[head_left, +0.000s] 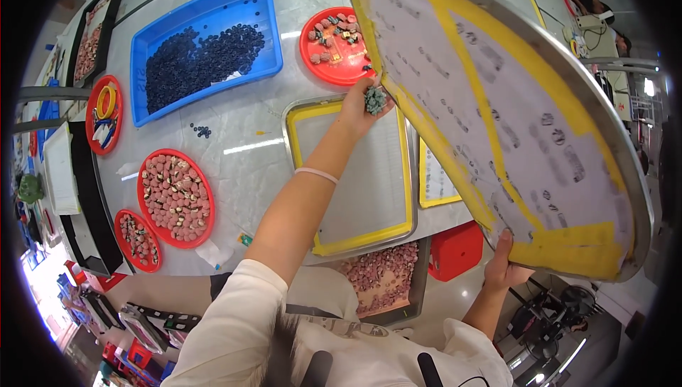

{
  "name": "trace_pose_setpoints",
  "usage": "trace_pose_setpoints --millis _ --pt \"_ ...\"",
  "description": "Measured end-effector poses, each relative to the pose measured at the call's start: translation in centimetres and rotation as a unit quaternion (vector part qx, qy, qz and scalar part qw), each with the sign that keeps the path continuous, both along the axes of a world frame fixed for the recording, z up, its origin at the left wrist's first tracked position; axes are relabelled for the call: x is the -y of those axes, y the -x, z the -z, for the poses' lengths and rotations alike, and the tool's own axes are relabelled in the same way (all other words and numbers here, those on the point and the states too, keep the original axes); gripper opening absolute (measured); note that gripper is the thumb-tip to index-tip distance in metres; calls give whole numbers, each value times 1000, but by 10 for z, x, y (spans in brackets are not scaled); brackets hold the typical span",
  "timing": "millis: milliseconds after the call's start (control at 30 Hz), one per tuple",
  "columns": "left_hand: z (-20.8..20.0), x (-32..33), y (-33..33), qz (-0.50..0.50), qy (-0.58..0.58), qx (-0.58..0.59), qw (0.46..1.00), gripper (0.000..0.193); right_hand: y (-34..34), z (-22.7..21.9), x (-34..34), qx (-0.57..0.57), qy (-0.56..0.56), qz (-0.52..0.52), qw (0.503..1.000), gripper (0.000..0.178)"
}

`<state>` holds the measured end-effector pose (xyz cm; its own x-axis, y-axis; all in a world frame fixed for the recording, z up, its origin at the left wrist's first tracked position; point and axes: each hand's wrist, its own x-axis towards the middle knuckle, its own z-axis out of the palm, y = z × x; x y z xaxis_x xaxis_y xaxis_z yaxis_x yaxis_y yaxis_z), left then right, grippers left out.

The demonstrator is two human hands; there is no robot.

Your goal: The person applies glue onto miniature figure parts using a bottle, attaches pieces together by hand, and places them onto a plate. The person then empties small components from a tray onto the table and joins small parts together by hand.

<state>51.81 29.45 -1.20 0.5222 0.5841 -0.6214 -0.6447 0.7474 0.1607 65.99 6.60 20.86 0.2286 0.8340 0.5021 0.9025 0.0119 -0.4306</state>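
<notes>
A large metal-framed mesh screen, bordered with yellow tape and marked with dark smudges, is held tilted up on the right. My right hand is closed on its lower edge, thumb on the taped face. My left hand is closed around a grey-green bumpy clump, right beside the screen's left corner. Whether those fingers also touch the frame I cannot tell. Just beyond them a red round tray holds pinkish and dark green pieces. Below my left hand a second yellow-taped screen lies flat on the table.
A blue bin of small dark rings stands at the back left. Red trays of pink pieces sit at the left. Near my body is a tray of pink pieces, beside a red box. Other people are at the far right.
</notes>
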Motion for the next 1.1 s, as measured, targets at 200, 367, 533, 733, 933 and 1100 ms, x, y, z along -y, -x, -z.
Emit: trace_pose_setpoints --millis 200,367,533,733,933,1100 --pt "3 5 18 19 -10 -23 1000 29 -26 23 -29 -321 -92 136 933 22" --pt "-35 24 52 69 -9 -52 996 38 -72 85 -149 -589 -121 118 791 29" --pt "-51 50 76 140 14 -36 989 39 -89 165 -285 -683 -157 192 687 26" --pt "-62 77 109 191 76 -35 978 37 -75 216 -403 -760 -187 212 585 13" --pt "-63 90 130 187 113 6 976 37 -82 239 -458 -755 -178 266 572 9" --pt "-62 90 140 176 125 26 976 37 -94 247 -457 -741 -86 189 639 16"
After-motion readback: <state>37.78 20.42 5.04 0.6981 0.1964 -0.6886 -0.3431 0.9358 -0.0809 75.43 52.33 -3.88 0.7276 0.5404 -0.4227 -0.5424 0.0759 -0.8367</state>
